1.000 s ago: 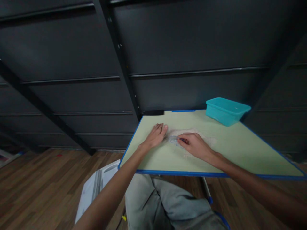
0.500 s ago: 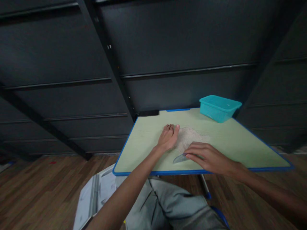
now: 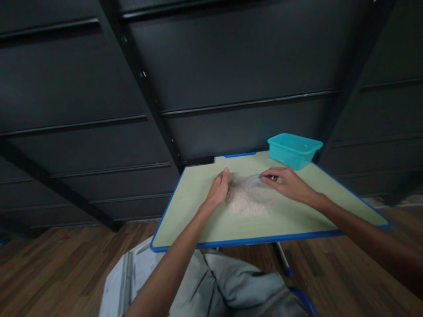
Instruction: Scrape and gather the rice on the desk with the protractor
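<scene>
A pile of pale, fine grains [image 3: 247,204], rice-like in look, is spread over the middle of the pale green table [image 3: 185,211]. My left hand [image 3: 219,187] stands on its edge at the pile's left side, fingers stretched out and palm toward the grains. At the pile's far right side, my right hand [image 3: 286,181] pinches a thin, translucent, blade-like piece [image 3: 254,178] by one end. Motion blurs this piece, so its exact shape is unclear. It reaches left from my fingers, over the far edge of the grains.
A turquoise plastic tub [image 3: 292,152] stands at the table's back right corner. A dark flat object [image 3: 198,161] lies at the back left edge. Behind the table rises a dark panelled wall [image 3: 244,57]. A light grey folded item [image 3: 132,268] is beside my legs.
My right hand has moved the translucent piece from the near side of the pile to its far side. My left hand has shifted slightly left and turned onto its edge. The grains now spread nearer.
</scene>
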Tool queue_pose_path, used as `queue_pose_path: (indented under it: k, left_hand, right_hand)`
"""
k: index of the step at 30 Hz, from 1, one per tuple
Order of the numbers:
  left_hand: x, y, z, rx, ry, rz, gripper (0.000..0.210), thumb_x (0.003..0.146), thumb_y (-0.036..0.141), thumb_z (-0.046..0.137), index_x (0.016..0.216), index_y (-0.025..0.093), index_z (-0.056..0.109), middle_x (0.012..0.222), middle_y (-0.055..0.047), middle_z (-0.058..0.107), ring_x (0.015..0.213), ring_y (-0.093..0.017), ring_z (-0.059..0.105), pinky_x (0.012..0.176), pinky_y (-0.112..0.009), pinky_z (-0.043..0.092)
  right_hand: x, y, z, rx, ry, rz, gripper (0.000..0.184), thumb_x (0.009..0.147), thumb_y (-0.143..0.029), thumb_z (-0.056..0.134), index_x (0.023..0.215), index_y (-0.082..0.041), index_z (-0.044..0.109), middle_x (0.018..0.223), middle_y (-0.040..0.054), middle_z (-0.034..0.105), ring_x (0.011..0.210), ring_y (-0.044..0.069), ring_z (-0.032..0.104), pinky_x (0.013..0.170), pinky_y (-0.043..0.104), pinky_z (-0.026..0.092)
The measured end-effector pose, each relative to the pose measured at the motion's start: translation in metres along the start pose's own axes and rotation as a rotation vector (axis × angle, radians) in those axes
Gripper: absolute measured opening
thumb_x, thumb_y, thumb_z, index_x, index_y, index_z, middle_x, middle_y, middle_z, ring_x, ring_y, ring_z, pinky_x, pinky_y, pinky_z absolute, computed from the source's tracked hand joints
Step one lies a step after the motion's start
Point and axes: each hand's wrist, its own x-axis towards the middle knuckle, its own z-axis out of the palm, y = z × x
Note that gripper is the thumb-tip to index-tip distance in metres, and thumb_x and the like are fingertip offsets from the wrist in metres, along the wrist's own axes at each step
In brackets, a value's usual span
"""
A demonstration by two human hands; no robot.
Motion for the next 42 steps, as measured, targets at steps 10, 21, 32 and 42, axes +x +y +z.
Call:
queue_pose_path:
  k: [10,21,32,42]
  left_hand:
    - [0.018,-0.001,0.024,-0.015,-0.133,0.101,0.074,0.097,0.066,0.031,0.132,0.008,0.061,0.149,-0.021,0.053,0.145,-0.03,0.04,0.122,-0.041,0.02]
    - [0.03,-0.003,0.026,-0.534,-0.069,0.094,0.068,0.098,0.065,0.031,0.114,0.013,0.07,0.125,-0.018,0.071,0.119,-0.03,0.065,0.107,-0.046,0.045]
    - [0.03,0.009,0.033,-0.593,0.068,0.183,0.021,0.074,0.022,0.075,0.095,0.018,0.07,0.095,-0.01,0.076,0.09,-0.024,0.072,0.089,-0.043,0.056]
    - [0.026,0.011,0.033,-0.499,0.143,0.226,0.023,0.07,0.012,0.075,0.091,0.021,0.071,0.091,-0.005,0.072,0.087,-0.021,0.069,0.078,-0.037,0.059]
  right_hand:
    - [0.036,0.042,0.036,-0.205,0.02,0.074,0.027,0.097,-0.023,0.053,0.104,-0.016,0.079,0.101,0.0115,0.079,0.091,0.026,0.071,0.081,0.033,0.05]
    - [0.028,0.028,0.039,-0.13,0.098,0.061,0.024,0.095,-0.024,0.056,0.101,-0.016,0.078,0.1,0.0086,0.078,0.077,0.021,0.069,0.072,0.03,0.048]
    - [0.028,0.034,0.036,-0.008,0.218,0.086,0.022,0.093,-0.024,0.058,0.096,-0.017,0.078,0.094,0.0067,0.079,0.074,0.018,0.069,0.068,0.029,0.051]
    - [0.029,0.037,0.037,0.011,0.212,0.093,0.02,0.092,-0.024,0.059,0.095,-0.016,0.078,0.094,0.0074,0.078,0.075,0.019,0.067,0.067,0.029,0.05]
